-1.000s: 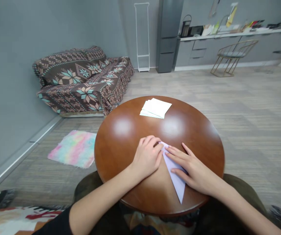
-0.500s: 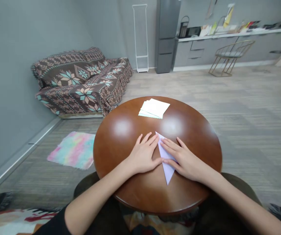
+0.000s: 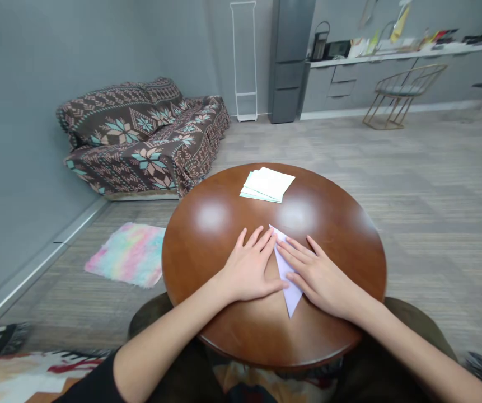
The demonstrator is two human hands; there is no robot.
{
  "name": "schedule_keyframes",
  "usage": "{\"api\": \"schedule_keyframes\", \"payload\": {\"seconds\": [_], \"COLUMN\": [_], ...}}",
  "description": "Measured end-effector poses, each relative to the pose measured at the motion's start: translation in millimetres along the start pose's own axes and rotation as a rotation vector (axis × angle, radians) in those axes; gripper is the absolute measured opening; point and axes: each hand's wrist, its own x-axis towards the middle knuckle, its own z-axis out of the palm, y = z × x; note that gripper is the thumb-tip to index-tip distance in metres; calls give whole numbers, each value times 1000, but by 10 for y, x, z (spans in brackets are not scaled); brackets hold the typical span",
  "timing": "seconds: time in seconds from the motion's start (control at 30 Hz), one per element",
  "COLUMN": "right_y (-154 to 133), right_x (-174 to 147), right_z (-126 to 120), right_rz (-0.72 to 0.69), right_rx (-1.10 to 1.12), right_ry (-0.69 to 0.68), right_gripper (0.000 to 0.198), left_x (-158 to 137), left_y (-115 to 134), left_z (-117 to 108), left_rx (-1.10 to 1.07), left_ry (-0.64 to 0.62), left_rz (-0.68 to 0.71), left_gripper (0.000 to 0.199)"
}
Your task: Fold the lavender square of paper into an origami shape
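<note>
A lavender sheet of paper (image 3: 283,267), folded into a triangle, lies flat on the round brown table (image 3: 207,257). My left hand (image 3: 251,268) rests at its left edge with fingers spread; the fingertips touch near the top corner and the thumb reaches the lower left edge. Flat over the right part of the paper lies my right hand (image 3: 314,274), its fingers stretched out and covering that side. Neither hand grips the paper; both press or rest on it. The lower tip points toward me, uncovered.
Toward the table's far edge lies a small stack of pale paper sheets (image 3: 268,183). A patterned sofa (image 3: 144,140) stands beyond at the left, with a pastel fluffy mat (image 3: 127,254) on the floor. Farther back are a grey fridge (image 3: 291,61) and a gold-framed chair (image 3: 404,92).
My left thumb has slid down and slightly right along the paper's left edge, away from the right thumb. The whole view has shifted slightly; the paper stays in place.
</note>
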Motion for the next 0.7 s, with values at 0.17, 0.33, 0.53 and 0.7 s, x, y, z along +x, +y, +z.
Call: {"api": "schedule_keyframes", "payload": {"seconds": [0.17, 0.33, 0.53, 0.7], "right_y": [-15, -18, -24, -18], "right_x": [5, 10, 13, 12], "right_z": [-7, -5, -17, -20], "right_rz": [5, 9, 1, 0], "right_rx": [-4, -23, -19, -10], "right_ry": [-9, -19, -25, -28], "right_gripper": [60, 58, 56, 56], "left_x": [2, 2, 5, 5], "left_y": [5, 5, 12, 15], "left_z": [-2, -1, -28, -30], "left_rx": [4, 8, 5, 5], "left_ry": [8, 6, -30, -33], "left_rz": [-3, -5, -14, -16], "left_gripper": [101, 100, 102, 102]}}
